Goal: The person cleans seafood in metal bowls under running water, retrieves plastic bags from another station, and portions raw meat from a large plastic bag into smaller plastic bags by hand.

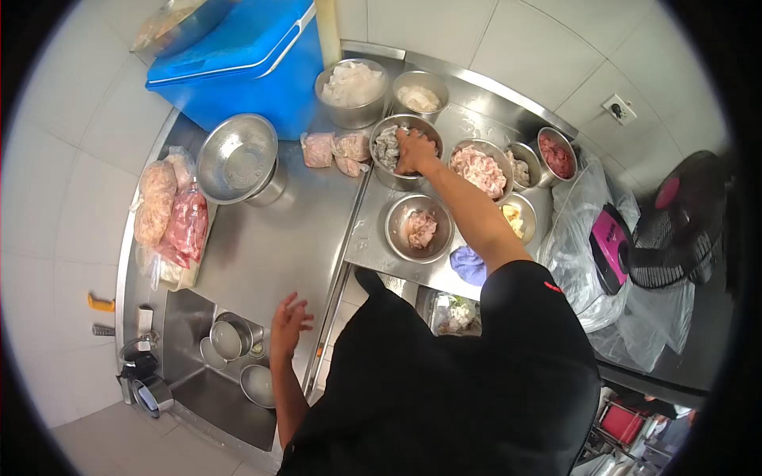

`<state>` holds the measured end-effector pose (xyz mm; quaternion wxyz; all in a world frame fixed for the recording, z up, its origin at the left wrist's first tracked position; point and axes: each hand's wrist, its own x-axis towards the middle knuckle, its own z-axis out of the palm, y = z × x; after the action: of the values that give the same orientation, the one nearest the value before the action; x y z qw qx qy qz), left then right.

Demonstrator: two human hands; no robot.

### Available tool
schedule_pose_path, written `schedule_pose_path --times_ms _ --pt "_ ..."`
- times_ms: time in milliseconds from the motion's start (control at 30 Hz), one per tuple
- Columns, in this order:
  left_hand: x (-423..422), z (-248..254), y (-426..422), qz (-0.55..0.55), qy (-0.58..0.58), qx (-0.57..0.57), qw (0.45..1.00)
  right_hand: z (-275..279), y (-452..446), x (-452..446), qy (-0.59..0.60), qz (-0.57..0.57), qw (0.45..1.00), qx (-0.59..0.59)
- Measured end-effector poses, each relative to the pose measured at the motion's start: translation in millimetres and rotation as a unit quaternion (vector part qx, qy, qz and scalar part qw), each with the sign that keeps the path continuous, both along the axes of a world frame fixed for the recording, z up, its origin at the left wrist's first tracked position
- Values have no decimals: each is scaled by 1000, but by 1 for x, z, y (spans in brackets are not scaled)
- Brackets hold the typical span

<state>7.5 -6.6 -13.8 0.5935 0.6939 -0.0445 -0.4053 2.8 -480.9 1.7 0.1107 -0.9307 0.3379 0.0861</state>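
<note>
My right hand (416, 152) reaches down into a steel bowl (383, 176) of grey, wet-looking pieces (386, 147), perhaps seafood. Its fingers look apart and touch the pieces; some fingertips are hidden. Just right of it stands a bowl of pale pink sliced meat (478, 170). Nearer to me, a wider bowl holds a small heap of pink meat (421, 228). My left hand (290, 324) hangs in the air over the counter's front edge, fingers spread, holding nothing.
Behind are bowls with white pieces (352, 84) and dark red meat (557, 156). A steel colander (238, 159) and bagged meat (187, 222) stand left, near a blue cooler (238, 87). A sink (198, 381) holds small bowls. On the right are plastic bags (583, 238) and a fan (675, 222).
</note>
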Motion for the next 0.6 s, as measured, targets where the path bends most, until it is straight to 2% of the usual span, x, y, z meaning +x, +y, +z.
schedule_pose_path --times_ms 33,233,300,333,433,500,533,567,600 --pt "15 6 -15 1 5 3 1000 0 -2 4 -22 -15 999 21" --pt "68 10 -78 -33 -48 -16 998 -46 -10 27 -102 -8 990 -96" --pt "74 7 -91 -62 -56 -23 996 -22 -16 26 -23 47 999 1" --pt "76 6 -93 -62 -53 -21 996 0 -16 24 -21 46 999 3" --pt "80 5 -91 -92 -49 -35 994 68 -24 15 -5 106 982 155" --pt "84 4 -79 -96 -50 -3 994 28 -70 13 -150 158 958 188" --pt "87 -1 -71 -105 -71 25 992 28 -76 17 -120 201 968 91" --pt "88 -12 -61 -95 -93 61 989 20 -82 24 -26 190 980 50" --pt "83 -33 -47 -68 -147 17 987 -14 -107 27 40 196 977 77"
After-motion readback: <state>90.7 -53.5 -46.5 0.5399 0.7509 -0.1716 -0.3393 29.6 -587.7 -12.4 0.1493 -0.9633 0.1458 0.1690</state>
